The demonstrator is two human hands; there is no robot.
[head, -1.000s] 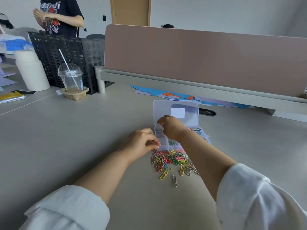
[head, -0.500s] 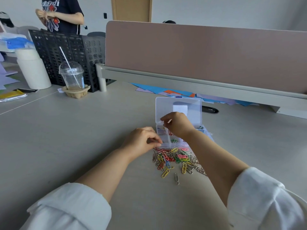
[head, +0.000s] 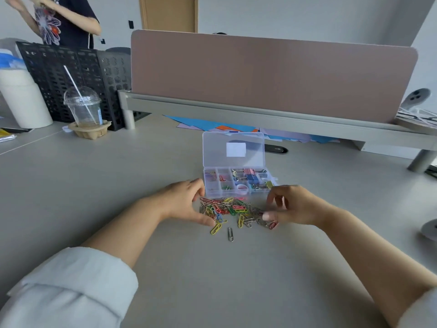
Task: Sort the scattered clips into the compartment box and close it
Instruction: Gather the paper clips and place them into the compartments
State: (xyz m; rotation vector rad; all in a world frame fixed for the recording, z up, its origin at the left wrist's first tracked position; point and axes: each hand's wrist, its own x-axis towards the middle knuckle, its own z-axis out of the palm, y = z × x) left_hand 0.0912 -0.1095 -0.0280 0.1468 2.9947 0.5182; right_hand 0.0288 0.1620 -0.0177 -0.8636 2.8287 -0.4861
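A clear plastic compartment box [head: 239,192] stands on the desk with its lid [head: 233,149] propped open behind it. Several compartments hold clips, the right ones binder clips. Just in front lies a heap of coloured paper clips [head: 233,209], with a yellow clip [head: 216,228] and a silver clip [head: 230,234] lying loose nearer to me. My left hand [head: 183,201] rests at the heap's left edge, fingers apart, holding nothing. My right hand [head: 292,204] hovers at the heap's right edge, fingers spread and curved, thumb tip touching the clips.
A pink desk divider [head: 272,74] on a grey rail runs behind the box, with coloured paper sheets [head: 212,125] under it. A plastic cup with a straw [head: 82,110], black crates [head: 71,74] and a white roll [head: 22,100] stand at the back left. A person [head: 61,20] stands beyond.
My right hand has left the box and come down to the right side of the clip heap. My left hand has opened its fingers beside the heap. The camera has tilted.
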